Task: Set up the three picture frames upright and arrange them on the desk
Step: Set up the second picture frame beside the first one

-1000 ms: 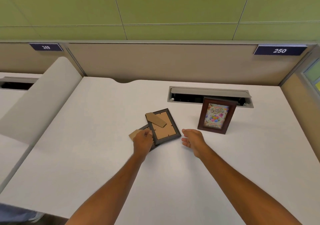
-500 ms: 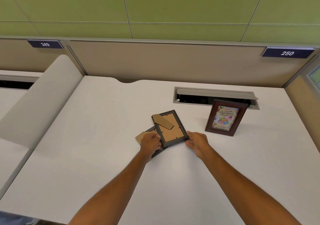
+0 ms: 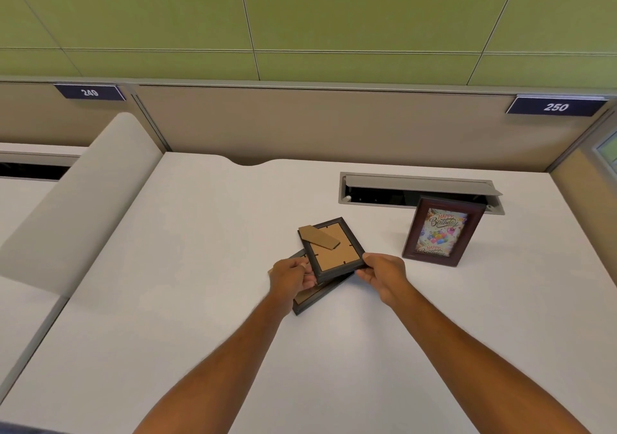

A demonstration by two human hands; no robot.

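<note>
1. Left hand [image 3: 292, 275] is clamped on the near-left corner of the top frame [image 3: 335, 250], fingers curled round its edge.
2. Under it lies the lower frame [image 3: 317, 295], face down on the white desk [image 3: 200, 266], mostly covered, only its near corner and left edge showing.
3. The top frame is back-up too, cardboard easel flap [image 3: 319, 237] lying across its far-left corner, near edge tipped up off the one below.
4. Right hand [image 3: 382, 275] pinches the frame's right corner. Both hands are on it.
5. Best play, I'd say: lift it clear without dragging the lower frame, swing the flap out fully, then plant it.
6. Far right, the birthday frame [image 3: 442, 231] stands upright by the cable tray [image 3: 417, 188].
</note>
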